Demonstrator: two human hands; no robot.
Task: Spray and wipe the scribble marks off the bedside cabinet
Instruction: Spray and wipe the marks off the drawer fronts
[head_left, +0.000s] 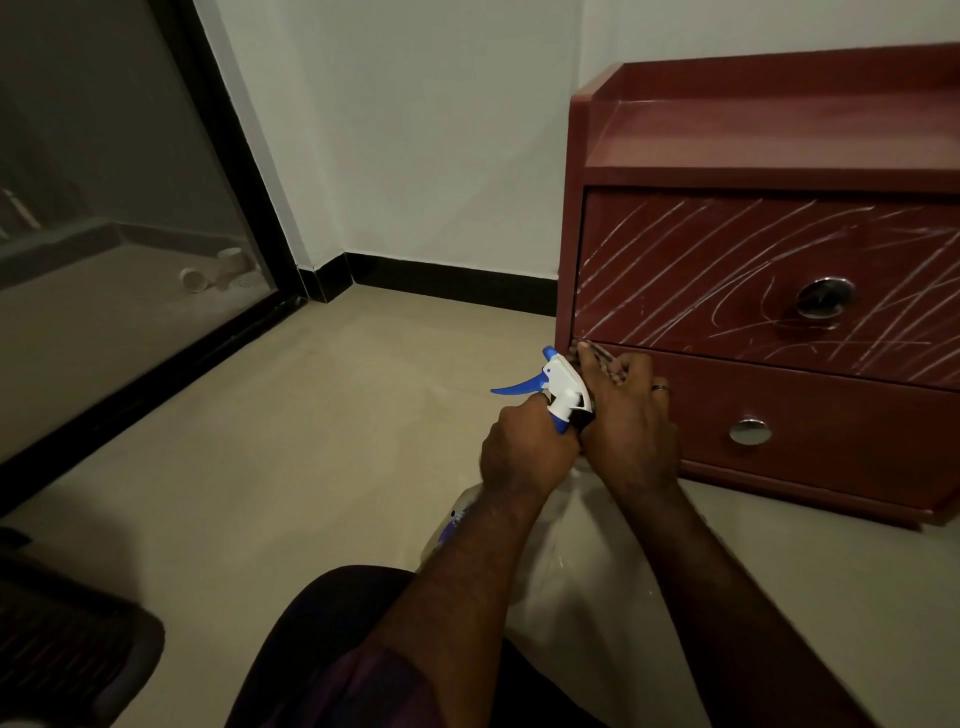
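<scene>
The left hand (524, 452) is wrapped tight round the neck of the spray bottle (563, 387). The right hand (631, 415) lies against the sprayer's other side; I can't tell whether it grips anything. Just beyond the right hand stands the cabinet (831, 441), with white scribbles (727, 270) above the knuckles.

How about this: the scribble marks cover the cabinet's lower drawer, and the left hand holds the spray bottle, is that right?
No: the head view shows the scribble marks on the upper drawer, not the lower. The left hand does hold the spray bottle.
</scene>
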